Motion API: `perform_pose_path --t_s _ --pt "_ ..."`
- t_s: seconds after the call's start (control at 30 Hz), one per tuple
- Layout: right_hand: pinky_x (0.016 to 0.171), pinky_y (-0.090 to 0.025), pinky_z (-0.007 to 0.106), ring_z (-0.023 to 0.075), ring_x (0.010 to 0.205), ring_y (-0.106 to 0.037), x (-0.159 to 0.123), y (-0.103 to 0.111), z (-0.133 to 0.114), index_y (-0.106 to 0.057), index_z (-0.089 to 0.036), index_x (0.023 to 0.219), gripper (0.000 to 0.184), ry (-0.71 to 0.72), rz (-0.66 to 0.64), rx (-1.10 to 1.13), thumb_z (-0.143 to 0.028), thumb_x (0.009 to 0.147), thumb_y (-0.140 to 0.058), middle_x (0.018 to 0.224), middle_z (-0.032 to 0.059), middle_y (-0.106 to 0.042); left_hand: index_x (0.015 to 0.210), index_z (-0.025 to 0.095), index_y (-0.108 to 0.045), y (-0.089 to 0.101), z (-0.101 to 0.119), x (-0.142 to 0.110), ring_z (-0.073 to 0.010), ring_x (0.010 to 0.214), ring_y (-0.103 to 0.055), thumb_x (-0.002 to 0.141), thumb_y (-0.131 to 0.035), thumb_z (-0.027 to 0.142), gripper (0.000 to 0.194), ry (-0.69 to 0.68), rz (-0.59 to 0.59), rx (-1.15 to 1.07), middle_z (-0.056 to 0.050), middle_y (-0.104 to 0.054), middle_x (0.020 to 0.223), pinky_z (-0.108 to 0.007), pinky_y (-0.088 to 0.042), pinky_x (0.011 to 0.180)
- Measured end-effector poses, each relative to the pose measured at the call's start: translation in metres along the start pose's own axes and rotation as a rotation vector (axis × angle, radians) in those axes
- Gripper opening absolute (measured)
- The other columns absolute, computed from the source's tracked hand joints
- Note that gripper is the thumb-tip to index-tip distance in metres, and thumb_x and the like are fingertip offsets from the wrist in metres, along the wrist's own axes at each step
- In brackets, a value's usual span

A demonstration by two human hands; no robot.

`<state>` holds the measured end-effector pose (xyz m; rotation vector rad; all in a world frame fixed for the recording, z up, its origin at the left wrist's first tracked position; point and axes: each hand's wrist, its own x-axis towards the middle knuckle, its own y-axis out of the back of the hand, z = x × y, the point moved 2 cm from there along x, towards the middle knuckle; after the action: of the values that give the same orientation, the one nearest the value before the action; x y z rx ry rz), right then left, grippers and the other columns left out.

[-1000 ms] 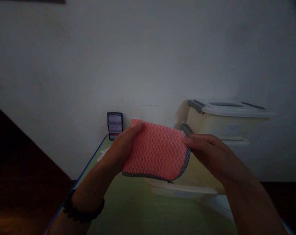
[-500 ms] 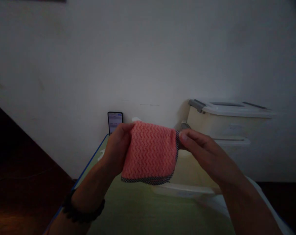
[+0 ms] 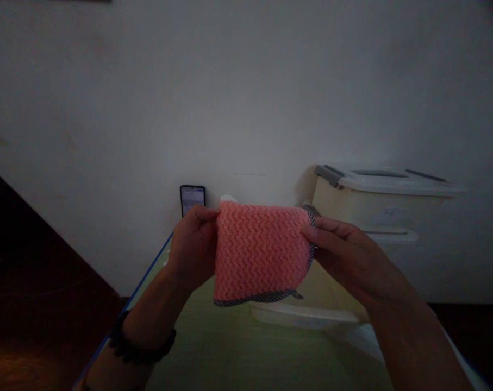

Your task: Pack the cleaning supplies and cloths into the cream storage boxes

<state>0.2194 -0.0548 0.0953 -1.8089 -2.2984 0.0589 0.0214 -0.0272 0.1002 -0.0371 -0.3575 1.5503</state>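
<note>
A pink cloth (image 3: 262, 252) with a wavy woven texture and a dark checked edging hangs between my hands, folded, above the table. My left hand (image 3: 193, 247) pinches its upper left corner, thumb along the top. On the other side, my right hand (image 3: 342, 250) grips the edged right side near the top, thumb in front and fingers behind. A small loop of edging sticks out at the lower right of the cloth. The fingertips behind the cloth are hidden.
A phone (image 3: 192, 198) leans upright against the wall at the back left. Lidded storage boxes (image 3: 385, 209) are stacked at the right. Behind the cloth stands a pale open bin (image 3: 311, 312), partly covered. The table (image 3: 230, 347) is green with a blue edge.
The cloth has been turned flatter toward me and spread wider. My right hand has shifted its hold slightly, its thumb now lying further onto the cloth's front.
</note>
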Motion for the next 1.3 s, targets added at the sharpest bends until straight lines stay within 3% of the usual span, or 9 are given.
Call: perform_pose_path --t_s 0.07,0.13,0.33,0.5,0.7,0.83,1.0,1.17,1.3 --pt "0.066 -0.048 0.024 0.0121 0.068 -0.060 0.000 0.000 -0.002 -0.072 -0.022 0.076 0.010 -0.005 0.044 0.059 -0.031 0.076 -0.068 0.074 0.0000 -0.069 0.059 0.018 -0.056 -0.005 -0.004 0.003 -0.0197 0.062 -0.061 0.069 -0.045 0.023 0.015 0.148 -0.190 -0.192 -0.003 -0.058 0.058 -0.029 -0.049 0.052" --pt "0.064 -0.049 0.026 0.0143 0.068 -0.061 0.000 0.000 -0.004 -0.071 -0.022 0.075 0.011 0.004 0.086 0.095 -0.033 0.075 -0.067 0.074 0.0006 -0.069 0.062 0.017 -0.056 -0.008 -0.008 0.006 -0.0173 0.065 -0.060 0.067 -0.048 0.021 0.011 0.239 -0.287 -0.314 -0.003 -0.060 0.064 -0.029 -0.051 0.059" --pt "0.064 -0.051 0.030 0.0186 0.074 -0.064 0.002 0.002 -0.006 -0.071 -0.023 0.075 0.014 0.020 0.135 0.133 -0.037 0.075 -0.067 0.078 0.0019 -0.071 0.076 0.016 -0.061 -0.002 -0.016 0.011 -0.0089 0.060 -0.058 0.070 -0.066 0.016 0.008 0.110 -0.382 -0.217 0.002 -0.064 0.069 -0.019 -0.047 0.057" --pt "0.081 -0.049 0.032 0.0174 0.084 -0.064 0.003 0.002 -0.006 -0.071 -0.027 0.078 0.006 0.085 0.112 0.119 -0.027 0.077 -0.066 0.086 -0.0009 -0.072 0.075 0.017 -0.062 0.006 -0.009 0.016 -0.0068 0.058 -0.059 0.069 -0.071 0.015 0.011 -0.150 -0.205 -0.144 0.003 -0.067 0.067 -0.016 -0.047 0.056" --pt "0.091 -0.045 0.035 0.0171 0.096 -0.062 0.002 0.002 -0.003 -0.072 -0.029 0.092 0.016 0.208 0.068 -0.088 -0.024 0.078 -0.067 0.101 -0.0012 -0.071 0.076 0.020 -0.055 0.000 -0.009 0.013 -0.0059 0.042 -0.051 0.066 -0.071 0.017 0.020 -0.103 -0.074 -0.161 0.007 -0.062 0.058 -0.015 -0.040 0.041" --pt "0.098 -0.040 0.036 0.0187 0.110 -0.056 0.001 0.002 -0.001 -0.070 -0.031 0.100 0.023 0.174 0.023 -0.132 -0.027 0.077 -0.068 0.112 -0.0018 -0.068 0.077 0.021 -0.051 -0.004 -0.010 0.008 -0.0057 0.042 -0.050 0.065 -0.071 0.016 0.024 -0.072 -0.078 -0.142 0.007 -0.062 0.061 -0.014 -0.038 0.039" --pt "0.091 -0.044 0.037 0.0222 0.104 -0.059 0.000 0.001 -0.004 -0.072 -0.031 0.096 0.025 0.172 -0.041 -0.129 -0.043 0.087 -0.052 0.097 0.0010 -0.071 0.075 0.022 -0.046 0.000 -0.005 0.009 -0.0053 0.040 -0.048 0.068 -0.071 0.017 0.026 -0.153 -0.099 -0.102 0.009 -0.059 0.056 -0.014 -0.038 0.039" --pt "0.085 -0.047 0.036 0.0228 0.102 -0.059 0.001 -0.001 -0.007 -0.072 -0.030 0.094 0.024 0.193 0.009 -0.141 -0.039 0.088 -0.051 0.093 0.0015 -0.071 0.078 0.019 -0.055 0.003 -0.001 0.013 -0.0097 0.053 -0.059 0.074 -0.068 0.028 0.016 -0.167 -0.055 0.008 0.004 -0.064 0.063 -0.020 -0.050 0.052" --pt "0.086 -0.046 0.034 0.0213 0.102 -0.059 0.000 -0.006 -0.008 -0.072 -0.029 0.091 0.022 0.210 0.009 -0.102 -0.037 0.088 -0.052 0.095 0.0010 -0.070 0.072 0.018 -0.057 0.002 -0.004 0.014 -0.0126 0.061 -0.063 0.078 -0.064 0.037 0.021 -0.127 -0.086 0.060 0.002 -0.067 0.067 -0.022 -0.050 0.056"
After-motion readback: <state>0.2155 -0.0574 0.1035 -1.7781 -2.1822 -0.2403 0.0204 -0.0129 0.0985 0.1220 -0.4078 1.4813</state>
